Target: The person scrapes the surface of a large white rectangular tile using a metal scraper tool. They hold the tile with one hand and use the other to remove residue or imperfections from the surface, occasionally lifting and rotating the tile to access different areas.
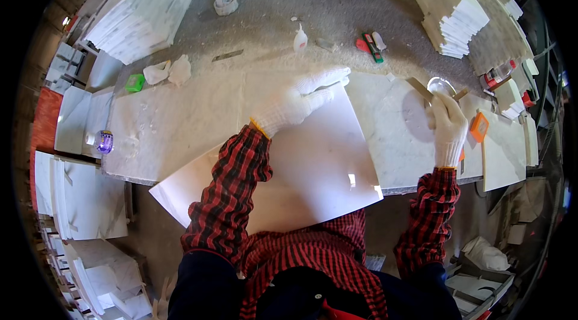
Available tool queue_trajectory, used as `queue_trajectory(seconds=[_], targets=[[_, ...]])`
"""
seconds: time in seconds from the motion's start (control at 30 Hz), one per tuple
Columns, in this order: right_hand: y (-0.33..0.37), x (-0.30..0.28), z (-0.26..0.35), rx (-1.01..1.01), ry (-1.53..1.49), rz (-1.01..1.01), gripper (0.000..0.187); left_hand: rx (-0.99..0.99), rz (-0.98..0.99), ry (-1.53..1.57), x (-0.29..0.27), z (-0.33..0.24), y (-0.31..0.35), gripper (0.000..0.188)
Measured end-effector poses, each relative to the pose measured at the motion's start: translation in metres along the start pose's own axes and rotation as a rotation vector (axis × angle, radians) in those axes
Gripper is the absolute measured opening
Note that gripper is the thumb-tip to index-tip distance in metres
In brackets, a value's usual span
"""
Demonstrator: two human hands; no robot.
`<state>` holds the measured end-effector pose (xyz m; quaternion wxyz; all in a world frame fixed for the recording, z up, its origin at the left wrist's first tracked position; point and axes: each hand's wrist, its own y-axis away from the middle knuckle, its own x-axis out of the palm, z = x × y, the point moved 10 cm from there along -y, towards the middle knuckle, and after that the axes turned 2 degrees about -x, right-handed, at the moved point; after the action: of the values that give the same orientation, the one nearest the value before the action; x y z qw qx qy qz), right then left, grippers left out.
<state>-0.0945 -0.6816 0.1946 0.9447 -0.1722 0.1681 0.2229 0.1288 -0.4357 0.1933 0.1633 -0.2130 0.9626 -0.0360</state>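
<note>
My left hand (289, 103), in a white knit glove, has its thumb and fingers closed over the far edge of a glossy pale tile (307, 169). The tile lies tilted toward me, its near edge past the bench's front edge by my apron. My right hand (448, 121), also gloved, is at the right of the bench with its fingers bent down beside a round shiny dish (441, 86). A flat brownish strip (418, 88) sticks out left of these fingers; whether they grip it is hidden. Beside that hand lies an orange box (479, 127).
Stacks of marble tiles stand at far left (141, 13) and far right (454, 16). On the bench (180, 115) are a white squeeze bottle (300, 38), a green-and-black tool (372, 48), a green box (135, 83), crumpled paper (179, 71) and a purple-labelled bottle (103, 142).
</note>
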Motion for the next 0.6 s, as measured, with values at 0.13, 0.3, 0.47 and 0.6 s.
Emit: queue_trajectory(seconds=[0.13, 0.3, 0.47, 0.6], targets=[[-0.015, -0.059, -0.051, -0.038, 0.297, -0.157, 0.027, -0.061, -0.023, 0.056, 0.002, 0.006, -0.001, 0.039], [-0.036, -0.079, -0.076, -0.136, 0.758, -0.134, 0.030, -0.109, -0.025, 0.062, 0.002, 0.008, -0.001, 0.044], [-0.039, -0.057, -0.084, -0.117, 0.889, 0.046, 0.030, -0.068, -0.009, 0.053, 0.001, 0.007, -0.004, 0.047], [-0.022, -0.078, -0.079, -0.087, 0.840, -0.108, 0.037, -0.116, -0.021, 0.175, 0.008, 0.001, -0.002, 0.047]])
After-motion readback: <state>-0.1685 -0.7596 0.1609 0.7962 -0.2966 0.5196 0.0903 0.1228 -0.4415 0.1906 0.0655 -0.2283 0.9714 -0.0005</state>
